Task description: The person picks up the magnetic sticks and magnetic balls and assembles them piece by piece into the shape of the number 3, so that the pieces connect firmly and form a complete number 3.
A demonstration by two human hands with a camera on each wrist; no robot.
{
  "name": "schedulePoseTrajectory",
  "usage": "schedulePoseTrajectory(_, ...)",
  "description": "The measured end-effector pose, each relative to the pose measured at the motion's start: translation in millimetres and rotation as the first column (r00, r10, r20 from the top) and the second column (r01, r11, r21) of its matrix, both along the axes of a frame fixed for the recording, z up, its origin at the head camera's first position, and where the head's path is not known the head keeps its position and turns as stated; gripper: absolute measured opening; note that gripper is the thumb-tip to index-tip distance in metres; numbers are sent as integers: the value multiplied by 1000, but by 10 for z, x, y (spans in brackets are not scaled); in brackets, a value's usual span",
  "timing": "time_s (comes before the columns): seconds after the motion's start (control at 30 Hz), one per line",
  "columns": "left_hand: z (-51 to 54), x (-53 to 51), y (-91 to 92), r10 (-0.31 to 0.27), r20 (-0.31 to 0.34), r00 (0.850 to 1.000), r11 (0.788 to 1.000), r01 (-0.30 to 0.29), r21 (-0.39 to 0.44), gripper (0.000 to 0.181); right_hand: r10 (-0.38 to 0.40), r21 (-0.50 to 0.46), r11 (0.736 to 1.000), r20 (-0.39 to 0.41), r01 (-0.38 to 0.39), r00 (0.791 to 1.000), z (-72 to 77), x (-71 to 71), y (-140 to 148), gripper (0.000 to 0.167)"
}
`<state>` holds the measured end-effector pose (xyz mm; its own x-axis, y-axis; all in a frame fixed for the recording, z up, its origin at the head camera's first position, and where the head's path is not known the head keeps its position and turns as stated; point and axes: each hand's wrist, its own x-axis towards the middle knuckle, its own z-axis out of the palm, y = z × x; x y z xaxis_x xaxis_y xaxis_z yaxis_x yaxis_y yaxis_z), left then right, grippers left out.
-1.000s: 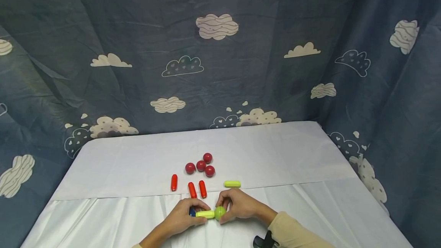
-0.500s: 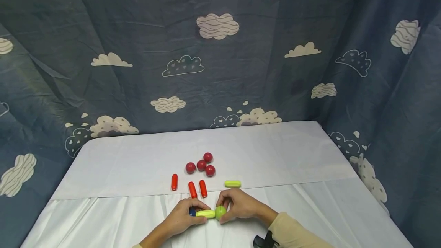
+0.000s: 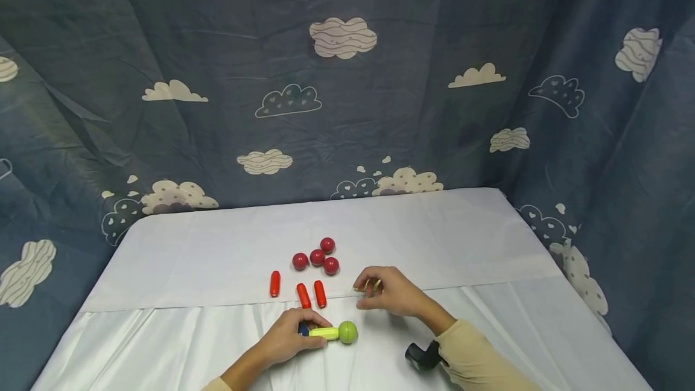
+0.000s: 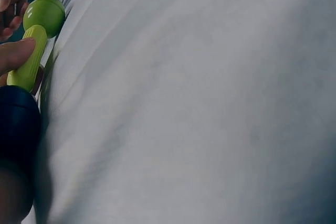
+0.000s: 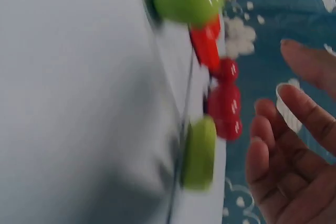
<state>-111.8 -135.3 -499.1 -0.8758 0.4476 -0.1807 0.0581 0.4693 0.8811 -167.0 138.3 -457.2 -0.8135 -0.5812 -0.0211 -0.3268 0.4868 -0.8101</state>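
My left hand [image 3: 290,338] pinches a yellow-green rod [image 3: 324,333] between thumb and fingers. A green ball [image 3: 348,332] sits against the rod's right end, and a dark blue ball [image 3: 303,330], partly covered by the fingers, is at its left end. In the left wrist view the green ball [image 4: 44,16], ribbed rod [image 4: 30,59] and blue piece [image 4: 19,121] lie in one line. My right hand [image 3: 396,292] is over a loose yellow-green rod, mostly hidden in the head view. The right wrist view has this rod [image 5: 199,153] apart from the loosely bent, unfilled fingers.
Several red balls [image 3: 317,257] are clustered farther back on the white cloth-covered table [image 3: 461,234]. Between them and my left hand lie three red rods [image 3: 275,284]. A dark blue curtain [image 3: 380,113] with cloud prints hangs behind the table.
My right hand has let go of the green ball and moved away, up and to the right, over the loose yellow-green rod. The left hand keeps its hold in nearly the same place.
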Motion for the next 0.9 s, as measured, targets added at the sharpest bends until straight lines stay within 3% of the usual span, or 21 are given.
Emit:
schedulePoseTrajectory(0.13,4,-6,-4,10,0,1000,1000,-10,-19,23,-58,87,994,-78,65,995,11,-132,31,28)
schedulePoseTrajectory(0.37,14,-17,9,1,-3,1000,1000,-1,-25,23,-100,208,973,-9,100,995,-65,-285,-33,34)
schedulePoseTrajectory(0.53,15,-10,10,4,9,1000,1000,-4,-20,23,-88,264,962,37,75,995,-120,-341,-92,33)
schedulePoseTrajectory(0.9,-13,4,25,15,18,1000,1000,-15,-16,23,-52,325,944,7,47,999,-88,-366,-170,29)
